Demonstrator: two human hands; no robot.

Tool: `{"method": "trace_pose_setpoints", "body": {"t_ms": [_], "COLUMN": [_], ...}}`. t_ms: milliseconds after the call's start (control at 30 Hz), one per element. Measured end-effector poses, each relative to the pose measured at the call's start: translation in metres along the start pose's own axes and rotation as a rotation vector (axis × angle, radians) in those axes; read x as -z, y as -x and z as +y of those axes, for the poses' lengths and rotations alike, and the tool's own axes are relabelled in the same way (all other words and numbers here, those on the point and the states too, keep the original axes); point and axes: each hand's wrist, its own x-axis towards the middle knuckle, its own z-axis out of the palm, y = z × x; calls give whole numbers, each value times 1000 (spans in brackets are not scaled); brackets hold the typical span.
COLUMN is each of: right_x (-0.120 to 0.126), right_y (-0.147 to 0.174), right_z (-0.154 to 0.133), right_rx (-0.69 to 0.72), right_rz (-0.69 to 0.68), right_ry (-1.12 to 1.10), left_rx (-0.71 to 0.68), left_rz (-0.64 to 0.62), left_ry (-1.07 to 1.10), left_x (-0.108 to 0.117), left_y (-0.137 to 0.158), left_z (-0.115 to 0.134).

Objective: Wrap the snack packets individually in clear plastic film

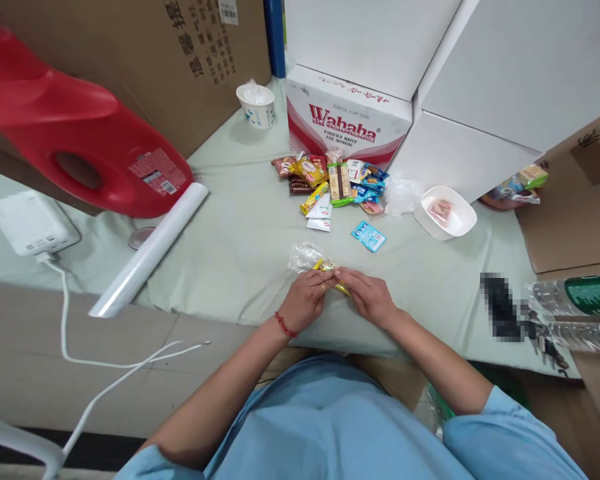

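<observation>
A small yellow snack packet [342,288] lies on the cloth at the near edge of the table, partly covered by my fingers. My left hand [306,299], with a red string bracelet and a ring, is closed on its left side. From the other side my right hand [367,295] is closed on it too, and the fingertips of both hands meet above it. A crumpled clear plastic bag [305,256] lies just beyond my left fingers. Farther back sit a blue packet [369,236] and a pile of mixed wrapped snacks [340,181].
Behind the pile stands a Wahaha water carton [350,120]. A white bowl [446,212] with a pink packet is to the right, near plastic bottles [590,297]. At left are a red jug [105,147], a white roll [150,250] and a power bank [33,223] with a cable.
</observation>
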Motion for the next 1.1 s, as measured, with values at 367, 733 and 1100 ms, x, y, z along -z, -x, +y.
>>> {"method": "trace_pose_setpoints", "body": {"t_ms": [367,733,1100], "right_x": [-5,-1,3], "right_y": [-23,0,-18], "right_z": [10,-8,-28], "right_rx": [-562,-132,-150], "right_rz": [31,-312,-456], "right_ry": [-258,410,524], "left_rx": [165,329,879], "left_rz": [44,253,410], "left_ry": [-346,480,113], "left_x": [-2,17,21], "left_y": [3,0,-77], "left_z": [30,-1,32]}}
